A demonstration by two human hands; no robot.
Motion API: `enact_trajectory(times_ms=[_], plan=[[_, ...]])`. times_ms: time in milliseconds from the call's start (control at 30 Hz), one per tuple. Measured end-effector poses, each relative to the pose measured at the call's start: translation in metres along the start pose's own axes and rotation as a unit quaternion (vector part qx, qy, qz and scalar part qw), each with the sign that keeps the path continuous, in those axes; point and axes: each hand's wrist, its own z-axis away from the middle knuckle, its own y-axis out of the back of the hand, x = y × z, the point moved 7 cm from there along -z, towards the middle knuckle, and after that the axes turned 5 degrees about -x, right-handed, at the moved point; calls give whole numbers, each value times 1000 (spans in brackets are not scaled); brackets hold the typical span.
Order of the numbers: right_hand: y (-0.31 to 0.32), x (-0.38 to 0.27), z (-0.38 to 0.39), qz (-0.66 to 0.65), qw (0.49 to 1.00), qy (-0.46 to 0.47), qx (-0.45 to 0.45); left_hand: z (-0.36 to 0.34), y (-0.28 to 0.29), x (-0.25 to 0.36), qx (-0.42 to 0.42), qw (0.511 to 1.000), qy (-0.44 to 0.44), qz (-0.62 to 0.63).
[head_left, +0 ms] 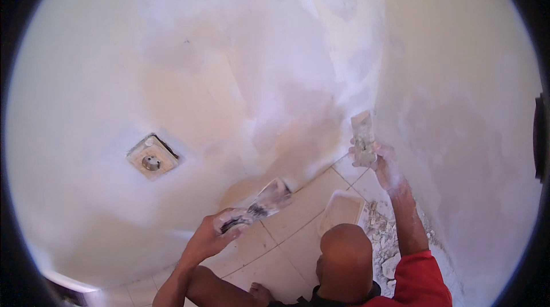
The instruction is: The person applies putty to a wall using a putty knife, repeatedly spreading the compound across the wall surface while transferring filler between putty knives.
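Observation:
In my left hand (222, 231) is a putty knife (270, 197), my fingers closed round its dark handle. Its wide, plaster-smeared blade points up and right, close to the foot of the left wall (189, 95); whether it touches the wall I cannot tell. My right hand (385, 163) is raised near the wall corner, gripping a flat, rectangular plaster-smeared tool (362, 135). That tool stands almost upright, fingers showing at its left edge; its exact kind is unclear. White dust coats both hands.
A white rectangular tub (342, 210) stands on the tiled floor (278, 249) by my bent knee (346, 249). Plaster rubble (391, 238) lies along the right wall (464, 152). A loose-looking power socket (152, 158) sits in the left wall.

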Motion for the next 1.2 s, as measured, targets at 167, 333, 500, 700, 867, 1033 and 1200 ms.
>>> enact_trajectory(times_ms=[167, 333, 500, 700, 867, 1033, 1200], plan=[[-14, -48, -25, 31, 999, 24, -8, -5, -25, 47, 25, 977, 29, 208], [-40, -85, -22, 37, 996, 81, -12, -7, -45, 49, 25, 928, -52, 367], [-50, -78, -5, -17, 995, 52, -82, -20, -54, 30, -2, 895, -98, 435], [-70, -109, -5, 146, 984, 69, -78, -2, -59, 44, 72, 912, -34, 402], [-105, -208, -36, 627, 707, 326, 21, 14, -56, 54, 183, 877, -36, 443], [-137, -265, -123, 696, 564, 445, 4, 21, -51, 76, 207, 910, -42, 358], [-165, -266, -173, 688, 494, 531, -32, 26, -63, 57, 237, 875, -1, 423]])
